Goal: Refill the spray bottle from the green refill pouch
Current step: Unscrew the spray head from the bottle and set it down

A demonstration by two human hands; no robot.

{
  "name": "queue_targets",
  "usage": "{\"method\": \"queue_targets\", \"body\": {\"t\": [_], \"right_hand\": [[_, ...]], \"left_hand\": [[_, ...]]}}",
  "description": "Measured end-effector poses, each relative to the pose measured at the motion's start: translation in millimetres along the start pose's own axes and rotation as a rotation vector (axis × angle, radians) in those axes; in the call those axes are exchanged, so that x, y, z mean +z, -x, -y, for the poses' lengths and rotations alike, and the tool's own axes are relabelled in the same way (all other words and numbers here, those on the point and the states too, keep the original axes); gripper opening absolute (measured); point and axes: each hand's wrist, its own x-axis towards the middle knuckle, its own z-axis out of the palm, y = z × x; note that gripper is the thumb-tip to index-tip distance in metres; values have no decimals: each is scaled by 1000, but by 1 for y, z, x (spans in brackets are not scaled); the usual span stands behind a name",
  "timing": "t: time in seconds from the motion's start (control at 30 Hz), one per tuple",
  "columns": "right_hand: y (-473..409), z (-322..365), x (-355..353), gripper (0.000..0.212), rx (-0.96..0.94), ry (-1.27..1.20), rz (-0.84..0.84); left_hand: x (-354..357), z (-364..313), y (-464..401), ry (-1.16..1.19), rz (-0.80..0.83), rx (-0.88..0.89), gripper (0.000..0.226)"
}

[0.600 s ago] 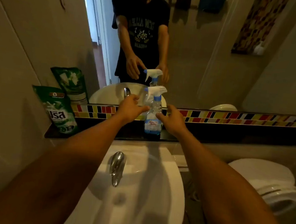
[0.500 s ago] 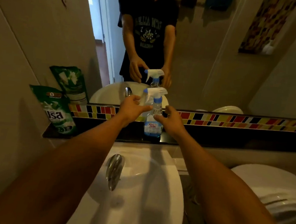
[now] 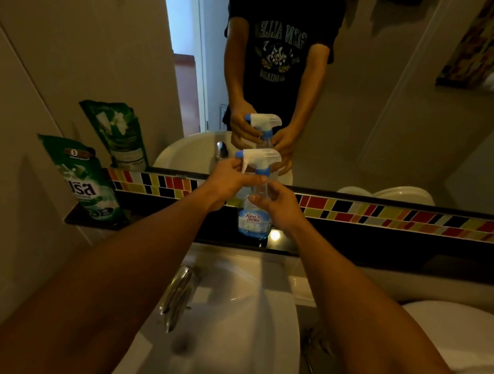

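Head view: spray bottle upright on the dark ledge. Your left hand pinches its white trigger head; your right hand wraps the body. Green refill pouch leans far left, untouched.

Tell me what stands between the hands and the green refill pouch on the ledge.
Nothing visible does. The green refill pouch leans at the far left end of the black ledge; bare ledge lies between it and the spray bottle. But both hands are occupied: the left hand at the trigger head, the right hand on the bottle's body.
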Motion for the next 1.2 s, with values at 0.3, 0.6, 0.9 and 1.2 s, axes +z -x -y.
{"method": "queue_targets", "body": {"t": [0.3, 0.6, 0.9, 1.2], "right_hand": [[-4, 34, -8, 43, -50, 126, 73], [-1, 54, -12, 47, -68, 279, 80], [11, 53, -16, 37, -70, 456, 43], [23, 48, -22, 31, -41, 492, 34]], "left_hand": [[-6, -20, -9, 138, -91, 59, 58], [-21, -44, -3, 222, -169, 95, 63], [-58, -55, -1, 233, -259, 174, 83], [-81, -58, 2, 244, -301, 181, 71]]}}
